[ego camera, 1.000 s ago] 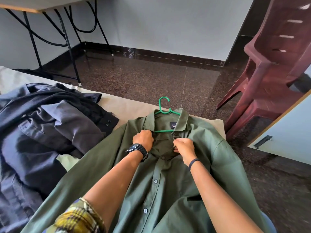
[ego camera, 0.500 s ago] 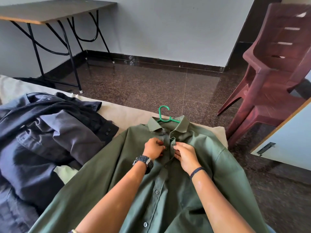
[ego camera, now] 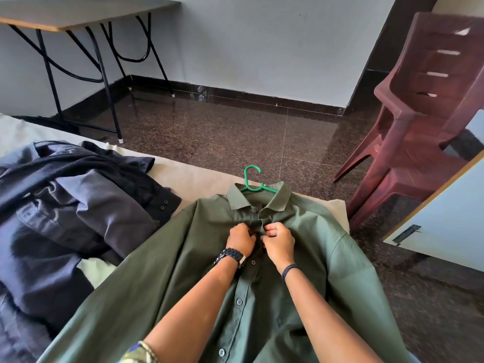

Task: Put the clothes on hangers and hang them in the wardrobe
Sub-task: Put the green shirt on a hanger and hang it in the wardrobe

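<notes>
Green shirt lies flat on the bed before me; my left hand and right hand pinch its placket just below the collar, fingers curled. Beyond them the green hanger hook pokes from the collar. Dark clothes are heaped left.

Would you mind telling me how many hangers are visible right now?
1: a green hanger inside the green shirt, its hook poking out above the collar. Others may be hidden under the dark clothes.

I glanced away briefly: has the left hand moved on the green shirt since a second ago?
Yes. The left hand has moved down the green shirt, farther from the collar, nearer the right hand.
</notes>
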Demonstrator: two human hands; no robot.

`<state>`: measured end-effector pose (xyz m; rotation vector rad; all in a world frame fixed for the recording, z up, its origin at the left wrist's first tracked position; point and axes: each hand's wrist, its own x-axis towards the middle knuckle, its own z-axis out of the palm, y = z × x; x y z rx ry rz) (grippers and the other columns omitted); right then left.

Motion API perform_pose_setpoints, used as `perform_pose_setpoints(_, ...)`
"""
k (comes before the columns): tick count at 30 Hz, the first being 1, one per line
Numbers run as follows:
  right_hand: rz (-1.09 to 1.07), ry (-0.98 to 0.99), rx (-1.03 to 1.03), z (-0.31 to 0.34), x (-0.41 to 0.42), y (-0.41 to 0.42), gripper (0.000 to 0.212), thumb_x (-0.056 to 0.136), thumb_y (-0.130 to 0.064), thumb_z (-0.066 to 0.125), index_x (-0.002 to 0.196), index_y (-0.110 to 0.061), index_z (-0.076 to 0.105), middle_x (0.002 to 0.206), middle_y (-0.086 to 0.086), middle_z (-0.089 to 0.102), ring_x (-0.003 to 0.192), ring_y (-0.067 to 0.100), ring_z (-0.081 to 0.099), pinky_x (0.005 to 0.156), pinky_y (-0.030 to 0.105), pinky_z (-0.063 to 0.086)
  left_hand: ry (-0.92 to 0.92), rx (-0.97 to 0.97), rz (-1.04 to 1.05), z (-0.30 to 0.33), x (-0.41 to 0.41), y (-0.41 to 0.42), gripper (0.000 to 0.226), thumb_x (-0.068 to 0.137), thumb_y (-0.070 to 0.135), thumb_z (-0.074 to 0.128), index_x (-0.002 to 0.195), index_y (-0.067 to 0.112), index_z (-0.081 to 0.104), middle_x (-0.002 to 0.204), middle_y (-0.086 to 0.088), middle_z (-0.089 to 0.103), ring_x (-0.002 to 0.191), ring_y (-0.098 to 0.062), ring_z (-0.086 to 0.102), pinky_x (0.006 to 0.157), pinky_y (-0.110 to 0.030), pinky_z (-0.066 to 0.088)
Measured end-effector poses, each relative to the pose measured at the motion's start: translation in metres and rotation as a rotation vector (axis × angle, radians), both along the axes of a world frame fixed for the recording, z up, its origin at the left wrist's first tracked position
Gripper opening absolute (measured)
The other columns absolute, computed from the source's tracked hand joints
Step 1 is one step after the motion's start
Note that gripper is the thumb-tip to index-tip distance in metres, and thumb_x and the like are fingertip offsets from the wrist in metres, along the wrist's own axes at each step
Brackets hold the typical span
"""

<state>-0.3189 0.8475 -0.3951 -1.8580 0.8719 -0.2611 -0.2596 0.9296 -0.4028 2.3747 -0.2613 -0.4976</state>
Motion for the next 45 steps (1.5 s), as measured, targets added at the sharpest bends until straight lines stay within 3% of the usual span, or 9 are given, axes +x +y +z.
perform_pose_setpoints(4, 0.0, 0.0, 0.006, 0.0, -0.001, -0.001, 0.021, 0.077, 0.001, 0.067, 0.091, -0.014, 0.063, 0.08, 0.002, 0.066, 0.078, 0.023, 0.067, 0.082, 0.042, 0.055, 0.065, -0.048, 0.005, 0.004, 0.003, -0.001, 0.017, 0.087, 0.018, 0.061, 0.093, 0.002, 0.061, 0.101, -0.014, 0.064, 0.097, -0.029, 0.06, 0.075, -0.028, 0.042)
perform_pose_setpoints(8, -0.002, -0.053, 0.046, 0.003, -0.003, -0.001, 0.02, 0.078, -0.001, 0.07, 0.091, -0.015, 0.063, 0.083, 0.003, 0.068, 0.08, 0.022, 0.066, 0.081, 0.042, 0.056, 0.18, -0.316, 0.09, 0.0, 0.002, 0.008, 0.03, 0.087, 0.011, 0.063, 0.058, 0.015, 0.053, 0.057, -0.001, 0.055, 0.055, -0.016, 0.054, 0.06, -0.026, 0.043)
perform_pose_setpoints(11, 0.016, -0.113, 0.072, 0.009, -0.004, 0.001, 0.022, 0.079, 0.001, 0.069, 0.097, -0.011, 0.064, 0.086, 0.005, 0.068, 0.077, 0.017, 0.064, 0.078, 0.035, 0.056, 0.346, -0.638, 0.235, 0.003, -0.008, 0.015, 0.025, 0.088, -0.001, 0.061, 0.064, 0.006, 0.06, 0.057, -0.004, 0.059, 0.047, -0.008, 0.056, 0.052, -0.019, 0.05)
perform_pose_setpoints(15, 0.031, -0.153, 0.057, 0.017, -0.004, 0.005, 0.023, 0.08, 0.001, 0.069, 0.096, -0.014, 0.062, 0.083, 0.0, 0.066, 0.075, 0.012, 0.063, 0.073, 0.027, 0.055, 0.41, -0.804, 0.353, 0.01, -0.015, 0.016, 0.019, 0.087, -0.006, 0.06, 0.069, 0.002, 0.059, 0.059, -0.007, 0.06, 0.045, -0.006, 0.058, 0.051, -0.017, 0.051)
perform_pose_setpoints(22, 0.075, -0.121, -0.059, 0.024, -0.005, -0.001, 0.021, 0.08, -0.004, 0.07, 0.097, -0.013, 0.062, 0.083, -0.005, 0.064, 0.078, 0.009, 0.062, 0.072, 0.02, 0.052, 0.395, -0.89, 0.319, 0.012, -0.019, 0.016, 0.009, 0.087, -0.004, 0.062, 0.081, 0.001, 0.066, 0.067, -0.007, 0.067, 0.053, -0.008, 0.062, 0.056, -0.019, 0.053)
perform_pose_setpoints(26, 0.072, -0.122, -0.088, 0.025, -0.006, 0.001, 0.02, 0.079, -0.003, 0.068, 0.094, -0.015, 0.062, 0.079, -0.008, 0.063, 0.078, 0.011, 0.062, 0.075, 0.025, 0.054, 0.362, -0.885, 0.316, 0.017, -0.02, 0.015, 0.009, 0.088, -0.004, 0.061, 0.082, 0.001, 0.066, 0.064, -0.005, 0.067, 0.052, -0.008, 0.062, 0.056, -0.019, 0.053)
perform_pose_setpoints(30, 0.071, -0.154, -0.044, 0.021, -0.007, 0.003, 0.02, 0.079, -0.002, 0.066, 0.09, -0.018, 0.062, 0.077, -0.007, 0.065, 0.075, 0.013, 0.066, 0.074, 0.035, 0.059, 0.254, -0.752, 0.28, 0.016, -0.017, 0.014, 0.01, 0.084, 0.001, 0.066, 0.077, 0.008, 0.069, 0.07, -0.011, 0.07, 0.062, -0.018, 0.065, 0.065, -0.03, 0.057)
perform_pose_setpoints(34, 0.054, -0.236, 0.091, 0.021, -0.007, 0.004, 0.021, 0.083, 0.005, 0.053, 0.086, -0.013, 0.061, 0.083, 0.006, 0.067, 0.077, 0.021, 0.071, 0.066, 0.033, 0.06, 0.11, -0.602, 0.261, 0.014, -0.014, 0.015, 0.01, 0.082, 0.008, 0.071, 0.076, 0.016, 0.071, 0.075, -0.007, 0.072, 0.067, -0.016, 0.064, 0.074, -0.033, 0.055)
perform_pose_setpoints(45, 0.064, -0.208, 0.252, 0.028, -0.005, -0.005, 0.02, 0.084, 0.007, 0.063, 0.098, -0.003, 0.055, 0.076, 0.009, 0.06, 0.072, 0.017, 0.064, 0.056, 0.024, 0.058, 0.092, -0.616, 0.052, 0.016, -0.018, 0.02, 0.013, 0.081, 0.011, 0.072, 0.093, 0.011, 0.068, 0.088, -0.007, 0.071, 0.083, -0.015, 0.066, 0.081, -0.03, 0.053)
